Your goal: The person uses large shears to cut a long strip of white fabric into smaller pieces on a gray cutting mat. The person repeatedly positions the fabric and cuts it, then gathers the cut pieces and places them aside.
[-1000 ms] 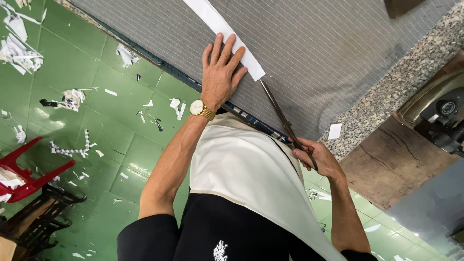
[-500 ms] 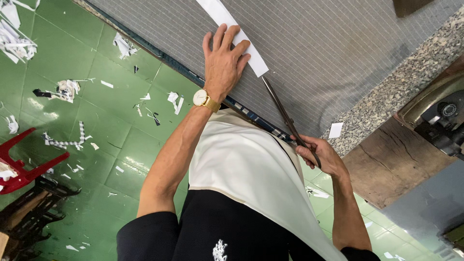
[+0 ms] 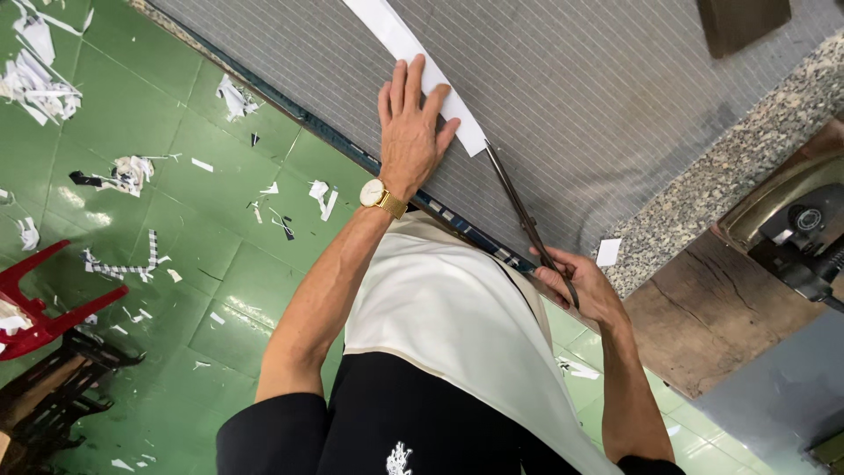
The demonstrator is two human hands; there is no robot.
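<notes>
The left hand [image 3: 411, 123] lies flat with its fingers spread, holding nothing, pressed down on a long white paper strip [image 3: 400, 44] that runs slantwise across the grey striped cloth [image 3: 598, 105] covering the tabletop; a gold wristwatch [image 3: 380, 195] sits on that wrist; the right hand [image 3: 585, 286] is clenched around the handles of a long pair of scissors [image 3: 523, 215], whose blades reach up to the near end of the strip, the tips just touching its cut edge beside the left hand's little finger; the scissors lie over the cloth near the tabletop's front edge; a small white paper scrap [image 3: 607, 252] rests on the speckled stone slab [image 3: 730, 176] to the right of the cloth, just beyond the right hand; a cream apron [image 3: 457, 317] hangs over the person's dark clothes; the green tiled floor [image 3: 141, 264] below is scattered with white paper cuttings, and a red stool [image 3: 44, 303] stands at its left edge.
</notes>
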